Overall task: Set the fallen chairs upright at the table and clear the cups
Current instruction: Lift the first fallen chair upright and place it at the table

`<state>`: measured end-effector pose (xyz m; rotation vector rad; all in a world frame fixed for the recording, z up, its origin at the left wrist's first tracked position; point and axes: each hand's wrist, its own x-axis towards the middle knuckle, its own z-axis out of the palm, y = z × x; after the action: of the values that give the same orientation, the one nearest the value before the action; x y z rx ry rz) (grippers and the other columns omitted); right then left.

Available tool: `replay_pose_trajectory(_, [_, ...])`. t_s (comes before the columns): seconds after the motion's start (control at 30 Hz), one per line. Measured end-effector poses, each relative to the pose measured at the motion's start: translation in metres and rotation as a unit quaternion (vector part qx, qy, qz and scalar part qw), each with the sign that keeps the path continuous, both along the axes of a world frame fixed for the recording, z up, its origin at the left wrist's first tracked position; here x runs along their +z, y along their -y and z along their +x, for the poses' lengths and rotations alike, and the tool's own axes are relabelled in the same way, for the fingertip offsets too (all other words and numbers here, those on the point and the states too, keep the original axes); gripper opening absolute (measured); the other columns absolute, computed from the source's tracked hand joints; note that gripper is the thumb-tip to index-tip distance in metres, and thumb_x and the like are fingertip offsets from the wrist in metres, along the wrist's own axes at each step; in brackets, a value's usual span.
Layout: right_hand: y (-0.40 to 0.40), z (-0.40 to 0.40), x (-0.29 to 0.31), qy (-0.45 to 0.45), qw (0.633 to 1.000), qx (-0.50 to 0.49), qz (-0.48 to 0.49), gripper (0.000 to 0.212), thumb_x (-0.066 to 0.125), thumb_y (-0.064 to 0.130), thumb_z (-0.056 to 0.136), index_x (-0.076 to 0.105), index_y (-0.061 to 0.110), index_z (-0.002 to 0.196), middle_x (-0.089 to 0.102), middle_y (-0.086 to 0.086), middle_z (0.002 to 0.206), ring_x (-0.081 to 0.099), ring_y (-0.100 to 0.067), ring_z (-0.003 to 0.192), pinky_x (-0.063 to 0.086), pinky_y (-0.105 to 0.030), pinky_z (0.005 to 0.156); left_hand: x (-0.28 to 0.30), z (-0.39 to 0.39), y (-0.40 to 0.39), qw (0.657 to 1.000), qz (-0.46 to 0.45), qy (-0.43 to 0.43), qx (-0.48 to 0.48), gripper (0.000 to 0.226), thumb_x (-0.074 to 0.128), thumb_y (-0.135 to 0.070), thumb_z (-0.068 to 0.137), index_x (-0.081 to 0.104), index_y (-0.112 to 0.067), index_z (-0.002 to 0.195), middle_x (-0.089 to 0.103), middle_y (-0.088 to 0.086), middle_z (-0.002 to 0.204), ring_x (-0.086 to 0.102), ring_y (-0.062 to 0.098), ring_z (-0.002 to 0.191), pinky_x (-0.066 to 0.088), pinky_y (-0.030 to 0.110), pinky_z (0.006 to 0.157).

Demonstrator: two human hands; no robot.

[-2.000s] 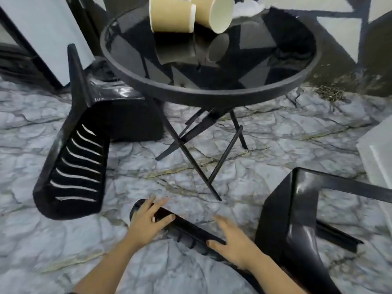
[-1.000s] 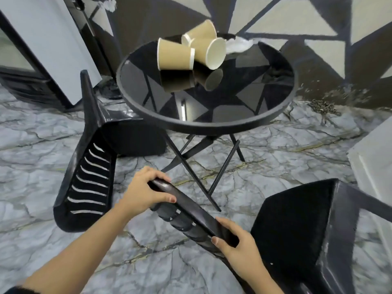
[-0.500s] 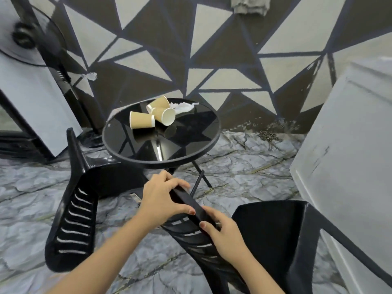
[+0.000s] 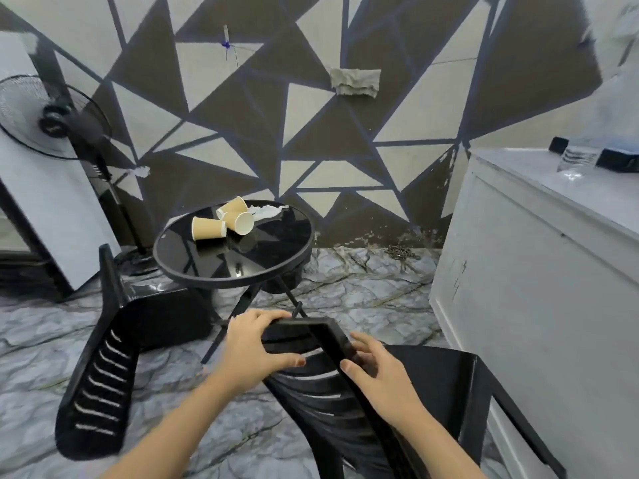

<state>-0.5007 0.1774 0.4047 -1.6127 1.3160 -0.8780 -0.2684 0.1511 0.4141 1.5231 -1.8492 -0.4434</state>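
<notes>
A black plastic chair (image 4: 349, 416) stands raised in front of me, its slatted back tilted toward me. My left hand (image 4: 257, 350) grips the top rail of that back. My right hand (image 4: 375, 369) rests on the back's right edge with the fingers partly spread. A second black chair (image 4: 103, 378) lies fallen on the floor at the left, beside the round black table (image 4: 276, 267). Three tan paper cups (image 4: 221, 224) lie tipped over on the tabletop, next to a crumpled white napkin (image 4: 266, 211).
A standing fan (image 4: 52, 115) and a leaning white panel (image 4: 45, 216) are at the left wall. A white cabinet (image 4: 539, 288) fills the right side, close to the raised chair. A chain (image 4: 401, 252) lies on the marble floor by the wall.
Both hands have lifted the near chair's back up off the floor, so the chair has swung upward. My view has risen, and the table now looks farther away.
</notes>
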Motion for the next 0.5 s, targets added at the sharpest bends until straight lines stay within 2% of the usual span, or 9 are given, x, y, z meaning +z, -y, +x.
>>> replay_pose_trajectory(0.07, [-0.010,0.002,0.020,-0.015,0.999,-0.009,-0.045,0.052,0.061,0.037,0.084,0.039,0.038,0.131,0.047,0.023,0.120,0.044,0.001,0.116,0.035,-0.017,0.093,-0.003,-0.011,-0.008,0.999,-0.020,-0.003,0.025,0.073,0.048,-0.094,0.036,0.048,-0.055,0.097,0.057,-0.012,0.102,0.047,0.011,0.105,0.031,0.039,0.099])
replay_pose_trajectory(0.13, [-0.020,0.008,0.036,-0.031,0.996,-0.009,-0.082,0.056,0.060,0.040,0.084,0.035,0.037,0.135,0.043,0.024,0.124,0.039,0.003,0.118,0.032,-0.017,0.094,-0.003,-0.017,-0.018,0.999,-0.030,-0.005,0.029,0.073,0.046,-0.095,0.037,0.049,-0.056,0.099,0.057,-0.012,0.102,0.048,0.013,0.106,0.028,0.035,0.095])
replay_pose_trajectory(0.27, [-0.034,0.014,0.043,-0.081,0.989,-0.020,-0.123,0.056,0.058,0.043,0.084,0.034,0.037,0.135,0.040,0.022,0.120,0.038,0.003,0.111,0.035,-0.006,0.081,0.008,-0.040,-0.043,0.999,-0.026,0.027,0.024,0.094,0.036,-0.099,0.035,0.053,-0.048,0.113,0.054,-0.013,0.104,0.043,0.010,0.109,0.018,0.029,0.096])
replay_pose_trajectory(0.37, [-0.046,0.011,0.037,-0.077,0.985,-0.086,-0.126,0.052,0.060,0.046,0.081,0.043,0.035,0.129,0.045,0.015,0.117,0.044,-0.006,0.113,0.038,-0.017,0.085,0.016,-0.054,-0.062,0.998,0.001,0.059,0.007,0.095,0.030,-0.100,0.032,0.041,-0.058,0.116,0.048,-0.016,0.109,0.036,0.005,0.110,0.013,0.026,0.094])
replay_pose_trajectory(0.5, [-0.066,-0.004,0.031,-0.085,0.973,-0.165,-0.134,0.056,0.066,0.049,0.074,0.048,0.031,0.124,0.041,0.012,0.116,0.037,-0.008,0.115,0.031,-0.022,0.091,0.021,-0.061,-0.084,0.993,0.020,0.061,-0.094,0.093,0.043,-0.094,0.037,0.034,-0.058,0.122,0.033,-0.038,0.118,0.023,-0.008,0.116,0.008,0.025,0.099])
